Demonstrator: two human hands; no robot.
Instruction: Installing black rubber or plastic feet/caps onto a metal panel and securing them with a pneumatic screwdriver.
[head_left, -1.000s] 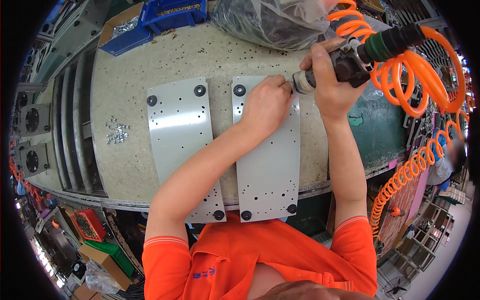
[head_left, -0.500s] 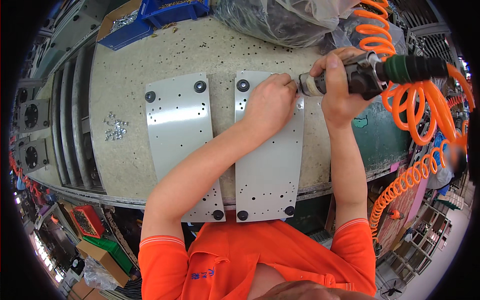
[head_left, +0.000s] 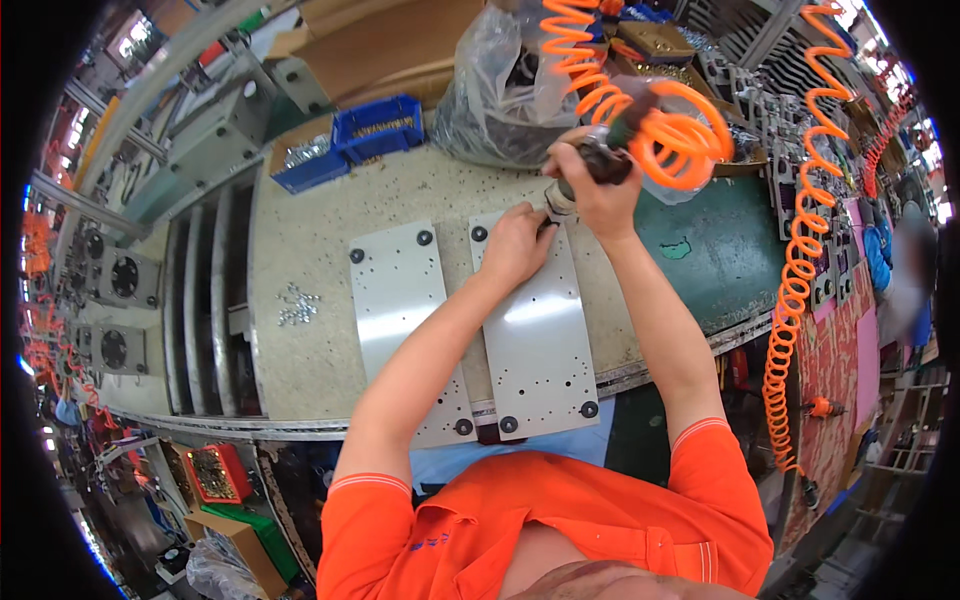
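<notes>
Two light grey metal plates lie side by side, a left plate (head_left: 395, 275) and a right plate (head_left: 540, 345), with small holes and round black feet at their corners. My left hand (head_left: 515, 247) rests on the far end of the right plate. Its fingertips close on a small black foot (head_left: 548, 227), mostly hidden, by the far right corner. My right hand (head_left: 600, 195) grips an air screwdriver (head_left: 561, 197), tilted, its tip down beside the left fingertips. An orange coiled hose (head_left: 685, 150) hangs at the tool's rear end.
Loose silvery screws (head_left: 298, 304) lie left of the plates. Blue bins (head_left: 378, 128) of small hardware stand at the far left, beside a clear plastic bag (head_left: 480, 110). Metal rollers (head_left: 200, 300) border the bench on the left. Another orange coil (head_left: 790, 290) hangs at right.
The whole view has shifted, so the bench's far side shows more. The screwdriver now stands more steeply at the right plate's far corner, and a black foot shows at my left fingertips.
</notes>
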